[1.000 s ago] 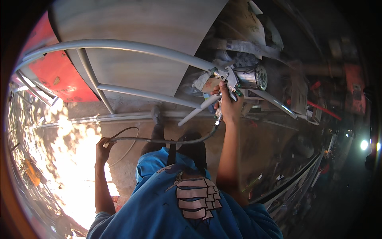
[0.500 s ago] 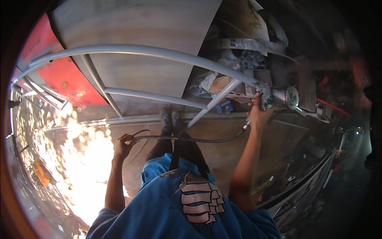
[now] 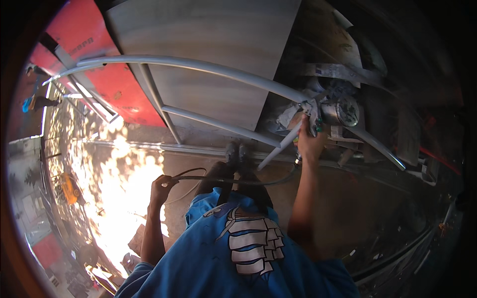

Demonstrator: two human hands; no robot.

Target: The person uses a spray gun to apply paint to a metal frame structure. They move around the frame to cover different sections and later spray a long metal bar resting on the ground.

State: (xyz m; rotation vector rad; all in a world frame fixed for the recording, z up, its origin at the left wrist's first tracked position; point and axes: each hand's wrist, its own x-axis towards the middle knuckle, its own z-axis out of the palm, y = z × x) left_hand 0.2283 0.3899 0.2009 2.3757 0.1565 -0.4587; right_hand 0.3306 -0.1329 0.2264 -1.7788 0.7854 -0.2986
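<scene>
sunlit concrete floor [image 3: 124,198], workshop clutter in shade to the right. spray gun [image 3: 318,116] held up at the grey metal tube frame [image 3: 213,69], just beside its slanted bar, right hand [image 3: 310,144] fingers closed around the gun's grip. black hose [image 3: 233,181] runs from the gun across to left hand [image 3: 161,188], fingers closed on it. grey panel [image 3: 213,54] and red sheet [image 3: 114,84] behind the frame. blue shirt [image 3: 238,258] below.

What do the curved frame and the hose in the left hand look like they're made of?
The curved frame looks like metal tubing with a pale grey painted or primed coat, judging by its round bars and dull sheen. The hose held by the left hand looks like dark rubber or plastic, since it sags and bends.
</scene>
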